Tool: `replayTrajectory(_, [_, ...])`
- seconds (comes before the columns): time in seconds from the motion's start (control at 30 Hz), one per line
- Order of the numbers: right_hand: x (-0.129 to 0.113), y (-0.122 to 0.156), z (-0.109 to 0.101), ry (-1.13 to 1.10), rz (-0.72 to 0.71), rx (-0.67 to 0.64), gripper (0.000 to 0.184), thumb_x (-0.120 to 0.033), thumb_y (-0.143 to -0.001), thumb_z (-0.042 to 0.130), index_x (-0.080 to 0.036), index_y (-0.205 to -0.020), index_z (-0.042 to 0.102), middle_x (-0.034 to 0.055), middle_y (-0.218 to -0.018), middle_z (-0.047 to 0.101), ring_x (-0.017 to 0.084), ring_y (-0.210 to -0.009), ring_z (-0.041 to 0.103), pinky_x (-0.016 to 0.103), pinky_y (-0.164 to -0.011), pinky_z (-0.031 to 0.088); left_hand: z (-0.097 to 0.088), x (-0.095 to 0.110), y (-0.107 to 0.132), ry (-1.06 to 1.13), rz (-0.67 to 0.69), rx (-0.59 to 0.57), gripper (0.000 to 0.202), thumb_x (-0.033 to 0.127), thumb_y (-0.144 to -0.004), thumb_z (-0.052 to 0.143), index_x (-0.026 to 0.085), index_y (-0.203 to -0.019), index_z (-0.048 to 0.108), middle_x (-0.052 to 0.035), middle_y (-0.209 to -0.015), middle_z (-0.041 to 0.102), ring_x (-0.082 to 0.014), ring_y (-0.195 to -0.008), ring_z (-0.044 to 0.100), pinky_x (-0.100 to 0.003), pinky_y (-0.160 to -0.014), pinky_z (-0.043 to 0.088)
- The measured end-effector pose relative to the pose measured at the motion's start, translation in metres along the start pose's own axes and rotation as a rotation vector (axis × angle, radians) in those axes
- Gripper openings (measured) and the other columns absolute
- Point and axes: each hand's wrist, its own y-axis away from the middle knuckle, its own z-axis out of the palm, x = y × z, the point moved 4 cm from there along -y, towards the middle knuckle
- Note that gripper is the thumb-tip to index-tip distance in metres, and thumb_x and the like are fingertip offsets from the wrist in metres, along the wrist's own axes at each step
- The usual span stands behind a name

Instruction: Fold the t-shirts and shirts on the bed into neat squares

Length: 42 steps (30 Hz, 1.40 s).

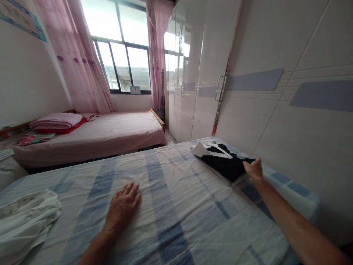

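My left hand (pixel 122 206) lies flat and open on the blue-and-white checked bedsheet (pixel 176 206), fingers stretched forward. My right hand (pixel 253 170) reaches out to the right and rests on the near edge of a folded black garment (pixel 224 163) with a white collar, which lies on the bed by the wardrobe. The fingers curl over the garment's edge, and I cannot see whether they pinch it. A crumpled white cloth (pixel 26 217) lies at the bed's left edge, apart from both hands.
A tall glossy white wardrobe (pixel 275 110) runs along the right side of the bed. Beyond the bed stands a second bed with a pink sheet (pixel 110 134) and folded pink bedding (pixel 56 120). Pink curtains (pixel 79 62) frame the window (pixel 124 48).
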Motion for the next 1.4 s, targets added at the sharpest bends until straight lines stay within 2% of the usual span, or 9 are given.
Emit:
replayTrajectory(0.1, [-0.032,0.008,-0.001,0.231,-0.298,0.036,0.07,-0.031,-0.075,0.051,-0.014,-0.141,0.032,0.0164,-0.149,0.028,0.034,-0.136,0.022,0.054,-0.108,0.022,0.0,0.0,0.0,-0.009,0.005,0.0,0.047,0.035,-0.092,0.033,0.019,-0.134,0.049,-0.009,-0.144,0.042,-0.0252,-0.134,0.035,-0.043,-0.109,0.028])
replayTrajectory(0.2, [-0.053,0.019,0.023,0.484,-0.604,-0.122,0.057,-0.041,-0.087,0.037,-0.018,-0.139,0.039,0.0117,-0.146,0.036,0.03,-0.136,0.025,0.05,-0.107,0.026,-0.004,0.002,0.001,-0.003,-0.007,0.002,0.047,0.035,-0.092,0.034,0.018,-0.132,0.05,-0.0105,-0.143,0.043,-0.026,-0.134,0.036,-0.044,-0.108,0.029])
replayTrajectory(0.33, [-0.032,0.03,0.067,0.702,-0.656,-0.5,0.055,-0.05,-0.088,0.035,-0.022,-0.134,0.049,0.0107,-0.144,0.04,0.033,-0.13,0.036,0.054,-0.101,0.031,-0.009,0.007,0.006,0.039,-0.017,0.001,0.046,0.036,-0.092,0.036,0.019,-0.132,0.05,-0.0097,-0.143,0.043,-0.0257,-0.134,0.035,-0.043,-0.109,0.028])
replayTrajectory(0.47, [-0.038,0.041,0.09,0.759,-0.668,-0.401,0.059,-0.05,-0.089,0.033,-0.012,-0.131,0.052,0.0189,-0.143,0.039,0.038,-0.13,0.034,0.057,-0.1,0.028,-0.011,0.008,0.005,0.072,-0.051,0.009,0.045,0.037,-0.092,0.038,0.021,-0.133,0.048,-0.0088,-0.145,0.041,-0.0245,-0.135,0.034,-0.044,-0.109,0.027])
replayTrajectory(0.57, [-0.072,0.093,0.093,0.597,-0.913,-0.375,0.058,-0.046,-0.092,0.029,-0.011,-0.136,0.045,0.0171,-0.146,0.036,0.032,-0.136,0.027,0.052,-0.106,0.024,-0.014,0.007,0.009,0.06,-0.084,0.019,0.045,0.039,-0.091,0.039,0.023,-0.132,0.048,-0.0087,-0.146,0.04,-0.0265,-0.135,0.032,-0.05,-0.108,0.027])
replayTrajectory(0.67, [-0.088,0.175,0.102,0.519,-1.102,-0.822,0.054,-0.048,-0.092,0.028,-0.024,-0.138,0.044,0.0086,-0.148,0.035,0.025,-0.137,0.029,0.048,-0.107,0.027,-0.015,0.002,0.016,0.031,-0.065,0.008,0.047,0.046,-0.09,0.038,0.026,-0.132,0.047,-0.0085,-0.146,0.039,-0.0292,-0.136,0.029,-0.058,-0.107,0.023])
replayTrajectory(0.83, [-0.094,0.239,0.133,0.575,-1.144,-1.132,0.056,-0.053,-0.091,0.027,-0.031,-0.142,0.036,0.0045,-0.152,0.026,0.025,-0.14,0.021,0.049,-0.11,0.019,-0.008,-0.028,0.006,0.048,-0.032,-0.07,0.054,0.056,-0.09,0.031,0.033,-0.138,0.039,-0.0045,-0.15,0.032,-0.0297,-0.138,0.025,-0.062,-0.106,0.02])
replayTrajectory(1.13, [-0.145,0.185,0.278,0.708,-0.882,-0.972,0.061,-0.058,-0.09,0.018,-0.032,-0.145,0.028,0.0031,-0.155,0.02,0.028,-0.14,0.018,0.053,-0.108,0.017,0.008,-0.081,-0.098,0.021,-0.21,-0.083,0.059,0.059,-0.089,0.025,0.033,-0.14,0.037,-0.0031,-0.152,0.028,-0.0292,-0.139,0.023,-0.058,-0.108,0.018])
replayTrajectory(1.4, [-0.161,0.169,0.339,0.679,-0.769,-0.865,0.065,-0.06,-0.089,0.018,-0.029,-0.144,0.032,0.0061,-0.153,0.024,0.033,-0.138,0.021,0.055,-0.107,0.018,0.014,-0.097,-0.113,0.031,-0.234,-0.036,0.061,0.059,-0.089,0.024,0.03,-0.14,0.038,-0.004,-0.151,0.029,-0.0291,-0.138,0.024,-0.056,-0.109,0.018])
